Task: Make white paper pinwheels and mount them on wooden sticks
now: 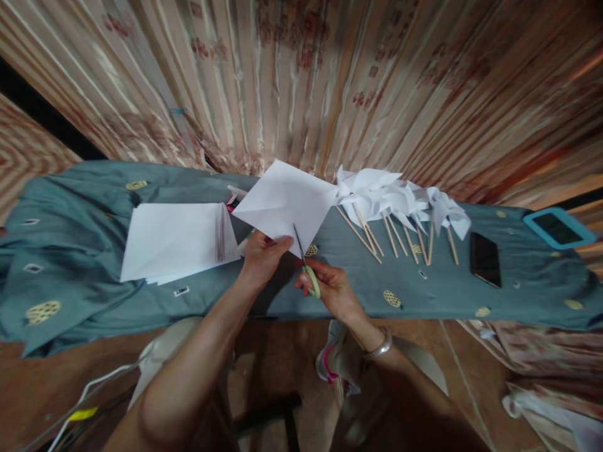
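Note:
My left hand (264, 254) is closed on the lower edge of a white paper square (285, 198), thumb on top, holding it up with one corner toward me. In my right hand (330, 285) is a pair of scissors (311, 281) with light green handles, fingers wrapped through the loops. The scissor blades point away from me and lie over the paper near its lower corner. Whether the blades are fully closed is too small to tell. Left of my left hand rests a stack of white paper sheets (174, 242).
Several white paper pinwheels (372, 191) on wooden sticks lie right of the paper. Farther right are a dark phone (485, 259) and a light-blue framed device (559, 227). A green patterned cloth (348, 298) covers the narrow table; a curtain (301, 81) hangs behind.

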Tool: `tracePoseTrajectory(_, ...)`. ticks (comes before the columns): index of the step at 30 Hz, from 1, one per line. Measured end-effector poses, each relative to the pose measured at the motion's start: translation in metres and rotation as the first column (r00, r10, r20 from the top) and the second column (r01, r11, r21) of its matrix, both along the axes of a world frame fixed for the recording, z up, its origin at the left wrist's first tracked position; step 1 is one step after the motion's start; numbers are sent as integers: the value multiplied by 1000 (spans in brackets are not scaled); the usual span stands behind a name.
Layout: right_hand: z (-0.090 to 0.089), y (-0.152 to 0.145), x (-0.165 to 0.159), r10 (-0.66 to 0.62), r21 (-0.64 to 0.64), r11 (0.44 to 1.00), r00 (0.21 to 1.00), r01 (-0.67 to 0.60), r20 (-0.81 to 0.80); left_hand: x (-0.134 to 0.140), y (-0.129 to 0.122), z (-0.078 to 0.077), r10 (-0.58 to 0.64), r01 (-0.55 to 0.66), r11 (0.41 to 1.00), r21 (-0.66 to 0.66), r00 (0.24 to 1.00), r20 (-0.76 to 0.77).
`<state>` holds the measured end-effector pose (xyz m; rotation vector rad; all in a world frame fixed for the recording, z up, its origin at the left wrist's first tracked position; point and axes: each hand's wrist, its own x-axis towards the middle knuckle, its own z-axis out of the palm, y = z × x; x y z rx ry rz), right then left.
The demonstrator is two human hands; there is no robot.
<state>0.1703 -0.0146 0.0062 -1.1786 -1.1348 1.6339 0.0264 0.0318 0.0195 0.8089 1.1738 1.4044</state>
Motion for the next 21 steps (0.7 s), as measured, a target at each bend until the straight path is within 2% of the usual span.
tracePoseTrajectory(5,-2,-1,0,8,23,1000,1000,-8,19,0,-1,0,4,-4,1000,7,1000,-29)
tracePoseTrajectory(13,7,3,3,13,89,996,998,-19,67,3,-4,-2,-69,70,997,14,996,-60)
tracePoseTrajectory(21,3,2,2,12,84,996,997,-18,75,3,-5,-1,-81,80,997,-6,994,-73)
